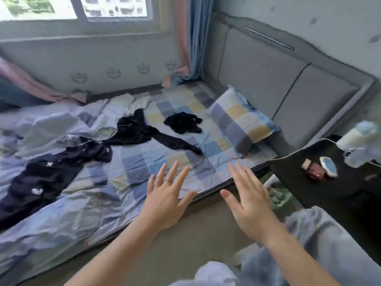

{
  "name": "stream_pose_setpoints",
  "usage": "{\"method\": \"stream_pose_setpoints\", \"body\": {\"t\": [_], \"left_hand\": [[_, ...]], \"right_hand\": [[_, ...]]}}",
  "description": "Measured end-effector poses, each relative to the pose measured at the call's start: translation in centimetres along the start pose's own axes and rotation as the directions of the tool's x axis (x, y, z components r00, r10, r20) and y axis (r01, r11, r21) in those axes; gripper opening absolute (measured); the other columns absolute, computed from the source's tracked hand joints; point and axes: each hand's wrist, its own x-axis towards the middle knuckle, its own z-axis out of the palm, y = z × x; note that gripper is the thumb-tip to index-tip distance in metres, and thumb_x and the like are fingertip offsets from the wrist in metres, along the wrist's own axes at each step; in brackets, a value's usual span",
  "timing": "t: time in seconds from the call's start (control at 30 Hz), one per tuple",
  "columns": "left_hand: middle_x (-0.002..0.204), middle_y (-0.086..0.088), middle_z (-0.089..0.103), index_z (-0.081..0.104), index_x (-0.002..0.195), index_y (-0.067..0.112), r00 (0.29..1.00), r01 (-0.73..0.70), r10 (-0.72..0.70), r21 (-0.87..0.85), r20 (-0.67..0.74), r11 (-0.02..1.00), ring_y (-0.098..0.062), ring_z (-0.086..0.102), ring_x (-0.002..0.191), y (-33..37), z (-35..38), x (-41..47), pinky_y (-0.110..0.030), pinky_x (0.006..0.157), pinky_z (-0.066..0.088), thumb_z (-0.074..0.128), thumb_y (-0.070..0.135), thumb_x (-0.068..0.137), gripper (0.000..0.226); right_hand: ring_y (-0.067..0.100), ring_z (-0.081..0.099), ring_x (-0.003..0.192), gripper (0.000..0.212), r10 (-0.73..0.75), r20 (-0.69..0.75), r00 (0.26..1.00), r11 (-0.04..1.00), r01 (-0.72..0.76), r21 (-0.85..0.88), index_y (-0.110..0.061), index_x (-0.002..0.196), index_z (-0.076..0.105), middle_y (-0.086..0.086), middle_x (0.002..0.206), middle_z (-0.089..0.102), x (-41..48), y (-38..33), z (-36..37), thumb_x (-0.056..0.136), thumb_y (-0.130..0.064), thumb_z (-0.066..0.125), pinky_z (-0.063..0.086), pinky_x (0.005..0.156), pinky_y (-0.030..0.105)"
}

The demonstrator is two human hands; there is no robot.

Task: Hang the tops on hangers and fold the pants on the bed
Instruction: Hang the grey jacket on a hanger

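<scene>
Bed (134,166) edge beneath outspread left hand (167,195), right hand (247,201)

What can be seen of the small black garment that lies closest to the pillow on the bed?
The small black garment is a crumpled heap of soft, dark fabric, not folded and not on a hanger; its kind cannot be told. It lies low on the checked sheet, between the pillow and a longer black garment, apart from both. Only the sheet touches it.
</scene>
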Motion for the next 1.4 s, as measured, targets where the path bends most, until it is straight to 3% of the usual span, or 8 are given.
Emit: {"method": "stream_pose_setpoints", "body": {"t": [0.23,0.47,0.8,0.97,1.07,1.17,1.3,1.4], "left_hand": [[0.165,0.017,-0.016,-0.003,0.156,0.048,0.945,0.324,-0.326,-0.117,-0.001,0.939,-0.012,-0.023,0.151,-10.3,-1.4,-2.4,-0.045,0.123,-0.008,-0.007,0.086,0.072,0.091],[0.167,0.016,-0.005,0.008,0.157,0.044,0.871,0.478,-0.490,-0.163,-0.044,0.863,-0.011,-0.015,0.152,-18.5,-3.2,1.8,-0.046,0.123,-0.002,0.027,0.067,0.099,0.066],[0.167,0.013,0.000,0.011,0.158,0.042,0.804,0.585,-0.594,-0.155,-0.021,0.796,-0.012,-0.010,0.153,-28.6,-7.8,10.8,-0.047,0.123,0.000,0.027,0.065,0.100,0.064],[0.167,0.013,0.007,0.017,0.157,0.043,0.790,0.590,-0.610,-0.200,-0.057,0.783,-0.013,-0.004,0.154,-33.2,-9.2,14.3,-0.047,0.122,0.005,0.004,0.081,0.075,0.091],[0.167,0.014,0.009,0.019,0.156,0.043,0.792,0.580,-0.606,-0.221,-0.071,0.784,-0.014,-0.003,0.154,-37.1,-9.6,16.2,-0.047,0.123,0.006,0.010,0.081,0.080,0.086],[0.167,0.013,0.009,0.020,0.156,0.043,0.798,0.581,-0.600,-0.190,-0.058,0.791,-0.014,-0.003,0.154,-43.2,-9.3,18.1,-0.047,0.123,0.006,0.029,0.069,0.096,0.066],[0.167,0.012,0.011,0.019,0.156,0.042,0.802,0.583,-0.593,-0.123,-0.076,0.803,-0.017,-0.001,0.154,-54.5,-8.8,20.6,-0.046,0.123,0.009,0.021,0.076,0.089,0.075],[0.167,0.010,0.012,0.021,0.157,0.040,0.797,0.590,-0.599,-0.122,-0.068,0.798,-0.017,0.000,0.154,-64.7,-8.3,22.6,-0.044,0.123,0.009,0.031,0.063,0.100,0.062]], "right_hand": [[-0.001,-0.017,0.149,0.074,-0.184,0.298,0.937,0.983,0.179,0.044,-0.055,0.152,-0.001,-0.031,0.160,-0.011,8.9,-6.1,7.1,0.084,-0.079,0.011,-0.006,0.120,0.035],[0.002,-0.015,0.150,0.070,-0.283,0.448,0.848,0.957,0.277,0.081,-0.053,0.152,0.000,-0.026,0.163,-0.006,19.3,-11.1,11.7,0.087,-0.072,0.016,-0.003,0.122,0.040],[0.006,-0.007,0.153,0.063,-0.320,0.519,0.793,0.944,0.316,0.099,-0.045,0.156,0.006,-0.020,0.165,0.002,34.0,-17.2,16.5,0.101,-0.057,0.033,0.002,0.122,0.042],[0.008,-0.006,0.153,0.064,-0.320,0.541,0.778,0.940,0.330,0.081,-0.043,0.157,0.005,-0.019,0.166,0.001,38.8,-20.0,18.6,0.102,-0.056,0.033,0.002,0.122,0.042],[0.010,-0.006,0.153,0.065,-0.326,0.533,0.781,0.935,0.350,0.060,-0.042,0.158,0.004,-0.017,0.167,0.001,41.6,-22.0,21.0,0.102,-0.057,0.033,0.002,0.122,0.042],[0.012,-0.004,0.154,0.066,-0.351,0.504,0.789,0.919,0.395,0.022,-0.041,0.158,0.004,-0.015,0.167,0.000,45.0,-24.8,24.9,0.099,-0.063,0.027,0.003,0.122,0.042],[0.014,-0.005,0.154,0.066,-0.393,0.458,0.797,0.896,0.444,-0.004,-0.041,0.158,0.002,-0.015,0.167,-0.001,51.0,-30.2,32.4,0.101,-0.061,0.028,0.004,0.122,0.042],[0.012,-0.004,0.154,0.070,-0.421,0.437,0.794,0.875,0.482,-0.033,-0.040,0.158,0.002,-0.017,0.167,-0.001,55.9,-35.5,39.2,0.097,-0.066,0.024,0.006,0.123,0.042]]}}
